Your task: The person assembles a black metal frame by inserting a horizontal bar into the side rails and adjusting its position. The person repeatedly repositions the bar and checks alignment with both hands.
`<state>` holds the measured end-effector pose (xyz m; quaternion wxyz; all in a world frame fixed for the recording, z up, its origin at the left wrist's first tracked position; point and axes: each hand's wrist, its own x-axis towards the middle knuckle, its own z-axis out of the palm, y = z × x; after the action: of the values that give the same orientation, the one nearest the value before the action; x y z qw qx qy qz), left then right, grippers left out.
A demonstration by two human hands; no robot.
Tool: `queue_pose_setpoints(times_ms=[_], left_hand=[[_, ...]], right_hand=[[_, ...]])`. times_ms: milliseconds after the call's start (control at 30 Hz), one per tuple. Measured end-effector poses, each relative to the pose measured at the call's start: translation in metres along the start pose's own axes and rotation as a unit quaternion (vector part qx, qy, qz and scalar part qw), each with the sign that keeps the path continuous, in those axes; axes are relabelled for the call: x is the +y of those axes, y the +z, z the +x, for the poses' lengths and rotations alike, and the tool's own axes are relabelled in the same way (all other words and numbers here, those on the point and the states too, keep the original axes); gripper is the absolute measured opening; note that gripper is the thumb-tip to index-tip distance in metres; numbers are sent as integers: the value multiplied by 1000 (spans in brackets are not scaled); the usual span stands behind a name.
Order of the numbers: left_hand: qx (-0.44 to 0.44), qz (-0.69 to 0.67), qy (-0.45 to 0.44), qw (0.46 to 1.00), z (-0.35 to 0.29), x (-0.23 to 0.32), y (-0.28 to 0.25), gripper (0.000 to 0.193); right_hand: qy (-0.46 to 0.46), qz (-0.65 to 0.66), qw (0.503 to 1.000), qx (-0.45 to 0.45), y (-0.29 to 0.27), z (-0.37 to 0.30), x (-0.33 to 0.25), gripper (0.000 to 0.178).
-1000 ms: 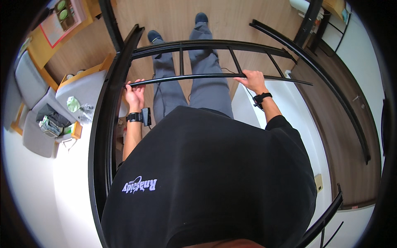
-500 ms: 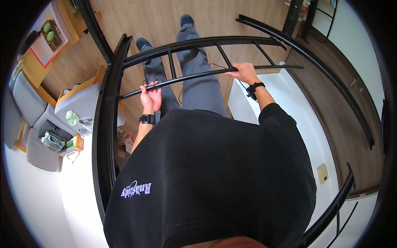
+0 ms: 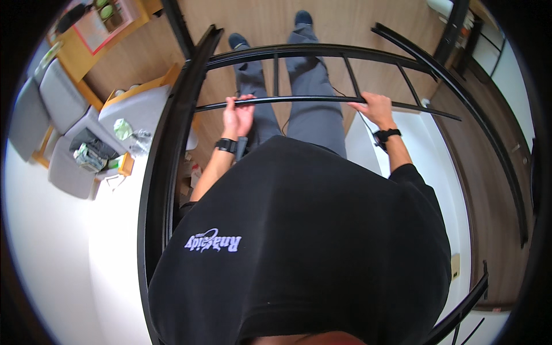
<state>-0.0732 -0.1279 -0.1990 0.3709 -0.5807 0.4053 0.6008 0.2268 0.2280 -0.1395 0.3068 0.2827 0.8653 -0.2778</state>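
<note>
A black metal rail [image 3: 299, 99] runs across in front of my body. Short rungs join it to a second, thicker black rail [image 3: 322, 52] beyond it, like a ladder-shaped panel. My left hand [image 3: 238, 119] is turned palm up, its fingers closed round the near rail left of the middle. Farther right, my right hand [image 3: 378, 109] grips the same rail from above, close to where a rung meets it; its fingertips are partly hidden. At the left, the panel's end lies against or beside a long black beam [image 3: 179, 118]; the exact joint cannot be made out.
Another long black bar [image 3: 480, 118] curves down the right side by a brown door [image 3: 489, 190]. Grey cushioned chairs [image 3: 66, 95] stand at the left, with bags and clothing on them. A wooden table [image 3: 72, 54] is at the far left. More black bars [image 3: 460, 313] show at the lower right.
The whole view has turned, so the frame and both hands appear shifted right and the rail looks more level. Both hands stay on the rail at about the same places.
</note>
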Motion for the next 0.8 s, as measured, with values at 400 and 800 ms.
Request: queue_pose_setpoints(times_ms=[400, 800], left_hand=[[-32, 59, 52, 996, -43, -11, 28, 35], [-66, 138, 41, 987, -33, 4, 42, 30]], right_hand=[[-55, 8, 998, 34, -4, -6, 16, 58], [-8, -11, 1000, 18, -4, -17, 35, 54]])
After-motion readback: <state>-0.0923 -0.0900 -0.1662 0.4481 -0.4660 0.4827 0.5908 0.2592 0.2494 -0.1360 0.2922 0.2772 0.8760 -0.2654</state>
